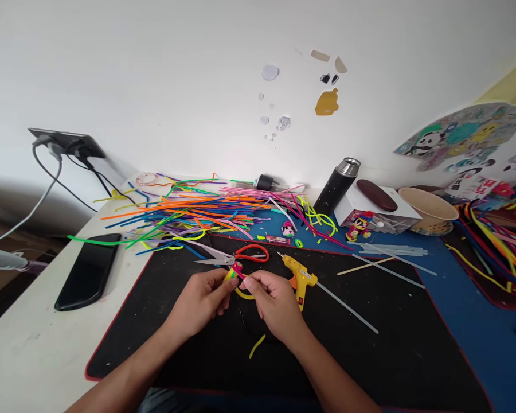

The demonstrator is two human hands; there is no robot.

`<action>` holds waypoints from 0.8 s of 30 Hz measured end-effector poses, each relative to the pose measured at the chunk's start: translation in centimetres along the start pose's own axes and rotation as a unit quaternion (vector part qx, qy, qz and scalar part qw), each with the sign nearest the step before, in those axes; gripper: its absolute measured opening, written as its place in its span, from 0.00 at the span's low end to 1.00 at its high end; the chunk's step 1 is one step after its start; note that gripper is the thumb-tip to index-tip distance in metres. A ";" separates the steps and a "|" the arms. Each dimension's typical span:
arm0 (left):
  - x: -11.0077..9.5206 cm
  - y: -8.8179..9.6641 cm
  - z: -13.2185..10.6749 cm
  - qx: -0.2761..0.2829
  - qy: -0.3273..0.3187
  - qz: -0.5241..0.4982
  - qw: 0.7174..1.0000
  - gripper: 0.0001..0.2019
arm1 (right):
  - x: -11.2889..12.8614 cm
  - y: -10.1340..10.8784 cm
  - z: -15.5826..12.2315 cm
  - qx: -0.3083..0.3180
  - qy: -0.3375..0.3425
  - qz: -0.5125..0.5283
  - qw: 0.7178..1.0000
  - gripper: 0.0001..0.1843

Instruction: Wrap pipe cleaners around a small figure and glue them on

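Note:
Between the thumb and fingers of my left hand (206, 295) is a small bundle of yellow-green and magenta pipe cleaners (237, 268). My right hand (275, 301) pinches a magenta pipe cleaner strand that runs to that bundle; its end is hidden by the fingers. Just beyond my hands lie scissors (253, 253) with orange-red handles, blades spread apart. A yellow glue gun (300, 277) rests beside my right hand, with a long glue stick (348, 308) sticking out of its back. Below my hands a short yellow pipe cleaner piece (257, 346) lies on the black mat (361, 367).
Many coloured pipe cleaners (206, 209) are heaped along the wall. A phone (88, 272) lies at left. At back right are a black thermos (336, 186), a white box (378, 209), a small figure (359, 226) and clear glue sticks (393, 250). Another pipe cleaner pile (494, 241) sits far right.

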State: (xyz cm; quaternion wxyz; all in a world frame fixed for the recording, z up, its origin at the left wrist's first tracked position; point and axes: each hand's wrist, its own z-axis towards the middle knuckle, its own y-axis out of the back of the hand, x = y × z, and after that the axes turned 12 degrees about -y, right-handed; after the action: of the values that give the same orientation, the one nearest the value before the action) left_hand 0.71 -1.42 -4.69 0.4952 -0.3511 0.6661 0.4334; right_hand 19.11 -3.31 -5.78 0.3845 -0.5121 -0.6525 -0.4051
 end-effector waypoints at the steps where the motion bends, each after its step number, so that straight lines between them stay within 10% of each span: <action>1: 0.1 0.0 0.0 -0.006 0.002 -0.001 1.000 0.25 | -0.1 -0.1 0.0 -0.005 0.003 -0.009 1.000 0.19; 13: 0.8 0.4 -0.4 -0.018 0.015 -0.038 0.999 0.25 | -0.5 0.2 -0.3 -0.018 0.008 -0.001 1.000 0.18; 24: 0.4 0.0 -1.1 -0.034 0.068 -0.280 0.957 0.24 | -0.3 0.1 -0.2 0.006 -0.015 0.054 0.998 0.24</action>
State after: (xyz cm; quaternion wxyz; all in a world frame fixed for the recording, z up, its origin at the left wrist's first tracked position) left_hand 0.25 -2.43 -4.96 0.5378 -0.5687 0.5585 0.2747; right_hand 19.33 -3.62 -5.97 0.3996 -0.5502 -0.6319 -0.3720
